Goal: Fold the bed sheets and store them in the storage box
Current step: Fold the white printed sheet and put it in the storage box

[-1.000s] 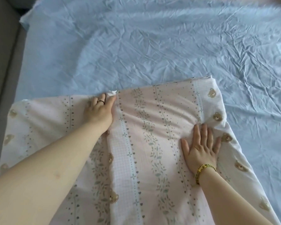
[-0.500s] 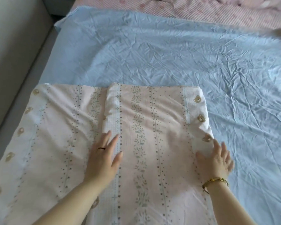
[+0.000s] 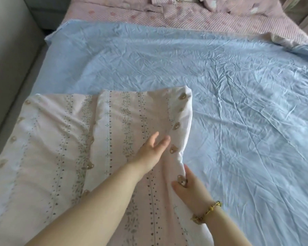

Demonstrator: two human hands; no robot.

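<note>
Home bedroom: bed [image 3: 194,20], blue sheet [image 3: 167,59], pink bedding [image 3: 238,6]

Sheet: pink bed sheet [image 3: 114,139] printed with leafy stripes, dots and little brown bears. It's lying partly folded on the bed, with one flap doubled over the middle.
Right edge: bunched up into a raised ridge, not flat at all.
Left hand [image 3: 149,153]: reaching across over the folded flap with straight fingers [image 3: 164,141], right beside that ridge. Bit blurry, so can't say if it's touching.
Right hand [image 3: 192,190]: pinching the sheet's right edge, and a bear print sits between thumb and forefinger.
Wrist: chunky gold bead bracelet [image 3: 206,212] on the right one.
Underneath: crinkly light blue sheet [image 3: 238,103] spread over most of the bed.
Far end: pink checked bedding [image 3: 203,20], rumpled.
Left side: plain grey surface [image 3: 7,68] alongside the bed.
</note>
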